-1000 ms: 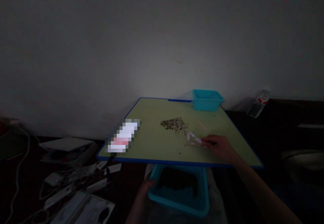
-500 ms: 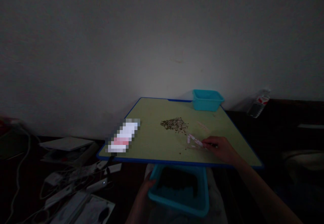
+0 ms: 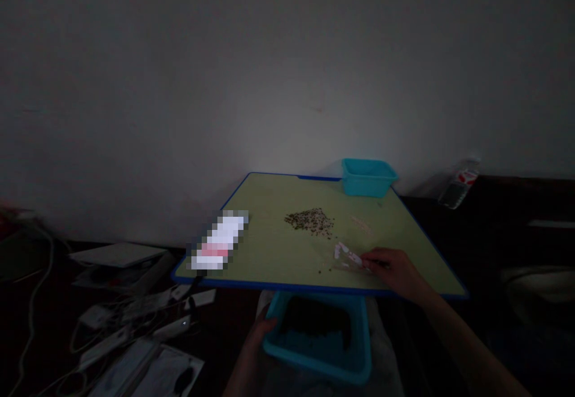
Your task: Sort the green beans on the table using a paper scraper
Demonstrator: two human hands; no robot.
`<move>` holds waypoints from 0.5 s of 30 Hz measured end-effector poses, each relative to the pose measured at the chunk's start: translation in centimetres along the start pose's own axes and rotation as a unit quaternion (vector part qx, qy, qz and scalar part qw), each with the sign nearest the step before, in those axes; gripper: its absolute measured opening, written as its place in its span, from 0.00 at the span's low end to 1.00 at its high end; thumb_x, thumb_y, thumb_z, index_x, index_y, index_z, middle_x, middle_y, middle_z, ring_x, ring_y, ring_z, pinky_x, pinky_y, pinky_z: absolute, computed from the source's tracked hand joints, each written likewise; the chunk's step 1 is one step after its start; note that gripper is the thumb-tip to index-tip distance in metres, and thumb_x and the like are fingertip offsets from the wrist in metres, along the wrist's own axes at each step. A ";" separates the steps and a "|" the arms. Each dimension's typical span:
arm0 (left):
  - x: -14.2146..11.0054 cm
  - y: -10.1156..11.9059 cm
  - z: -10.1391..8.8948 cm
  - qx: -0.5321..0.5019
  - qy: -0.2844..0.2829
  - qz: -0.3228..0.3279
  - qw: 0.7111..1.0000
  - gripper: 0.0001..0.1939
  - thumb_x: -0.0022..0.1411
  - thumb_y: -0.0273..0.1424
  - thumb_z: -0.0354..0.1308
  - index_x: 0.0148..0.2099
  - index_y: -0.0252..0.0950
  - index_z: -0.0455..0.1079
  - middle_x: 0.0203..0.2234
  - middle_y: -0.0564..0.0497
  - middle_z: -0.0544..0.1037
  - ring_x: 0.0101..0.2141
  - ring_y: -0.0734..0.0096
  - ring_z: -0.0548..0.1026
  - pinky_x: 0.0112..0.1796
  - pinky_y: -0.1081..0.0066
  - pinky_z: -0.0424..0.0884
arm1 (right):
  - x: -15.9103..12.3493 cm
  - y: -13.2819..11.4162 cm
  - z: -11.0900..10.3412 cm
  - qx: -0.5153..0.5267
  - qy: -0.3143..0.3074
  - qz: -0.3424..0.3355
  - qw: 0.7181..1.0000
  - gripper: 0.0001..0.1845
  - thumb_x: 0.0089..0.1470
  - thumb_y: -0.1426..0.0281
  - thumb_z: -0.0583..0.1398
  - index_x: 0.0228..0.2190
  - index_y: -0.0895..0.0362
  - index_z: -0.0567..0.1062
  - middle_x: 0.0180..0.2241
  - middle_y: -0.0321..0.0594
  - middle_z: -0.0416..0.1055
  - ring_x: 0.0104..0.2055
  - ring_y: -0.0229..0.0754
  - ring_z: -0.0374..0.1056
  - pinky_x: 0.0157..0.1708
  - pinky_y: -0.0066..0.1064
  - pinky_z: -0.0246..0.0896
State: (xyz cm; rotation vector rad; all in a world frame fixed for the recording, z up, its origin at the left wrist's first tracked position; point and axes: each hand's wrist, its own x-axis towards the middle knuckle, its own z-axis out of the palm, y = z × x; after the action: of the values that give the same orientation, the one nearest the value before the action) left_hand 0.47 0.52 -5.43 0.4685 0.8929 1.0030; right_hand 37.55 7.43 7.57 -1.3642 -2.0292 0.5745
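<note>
My left hand point(image 3: 261, 332) grips the left rim of a blue plastic basin point(image 3: 314, 366) at my lap, below the table's front edge. Dark, loose material point(image 3: 314, 318) lies inside that basin. Over the front right of the tabletop, my right hand point(image 3: 390, 265) pinches a clear plastic piece with pink-and-white marks point(image 3: 348, 255); it could be a small bag or a card. Beyond it is a spread pile of small dark and pale grains point(image 3: 311, 222). A thin patch of pale grains point(image 3: 360, 224) lies to the pile's right, and a few stray grains sit near the front.
The pale table point(image 3: 269, 259) has a blue border. A second blue basin point(image 3: 368, 182) stands at its back right corner, and a blurred-out phone point(image 3: 220, 242) leans at the left. Cables and a power strip point(image 3: 173, 327) clutter the lower left. A plastic bottle point(image 3: 460, 184) is at right.
My right hand has drawn the plastic piece slightly toward me and to the right, away from the pile. My left hand and the basin have stayed put.
</note>
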 end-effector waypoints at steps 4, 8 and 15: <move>-0.4 -0.1 0.5 -0.022 0.001 -0.008 1.000 0.23 0.50 0.46 0.74 0.48 0.44 0.84 0.41 0.43 0.91 0.56 0.25 0.80 0.56 0.37 0.71 | 0.3 -0.2 0.9 0.004 -0.007 -0.005 1.000 0.15 0.65 0.66 0.60 0.41 0.54 0.88 0.35 0.43 0.84 0.35 0.46 0.79 0.35 0.33 0.70; -0.8 -0.1 1.1 -0.027 0.035 -0.013 0.999 0.23 0.50 0.47 0.74 0.47 0.44 0.83 0.41 0.43 0.90 0.54 0.27 0.81 0.55 0.39 0.72 | 0.7 -1.4 1.9 0.004 -0.010 -0.018 1.000 0.14 0.65 0.69 0.60 0.39 0.54 0.88 0.34 0.43 0.83 0.35 0.45 0.78 0.35 0.32 0.68; -2.3 0.1 1.8 -0.026 0.097 -0.034 0.994 0.19 0.55 0.46 0.72 0.46 0.45 0.82 0.36 0.44 0.89 0.59 0.27 0.78 0.58 0.37 0.69 | 0.3 -3.8 2.9 0.020 -0.048 -0.058 0.997 0.14 0.67 0.70 0.60 0.39 0.54 0.87 0.35 0.41 0.83 0.36 0.43 0.78 0.37 0.31 0.69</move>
State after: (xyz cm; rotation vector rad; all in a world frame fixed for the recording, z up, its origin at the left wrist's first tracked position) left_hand 1.34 -1.32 -3.38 0.2978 1.0474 1.0190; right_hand 32.93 6.24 8.02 -1.2080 -2.1451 0.6365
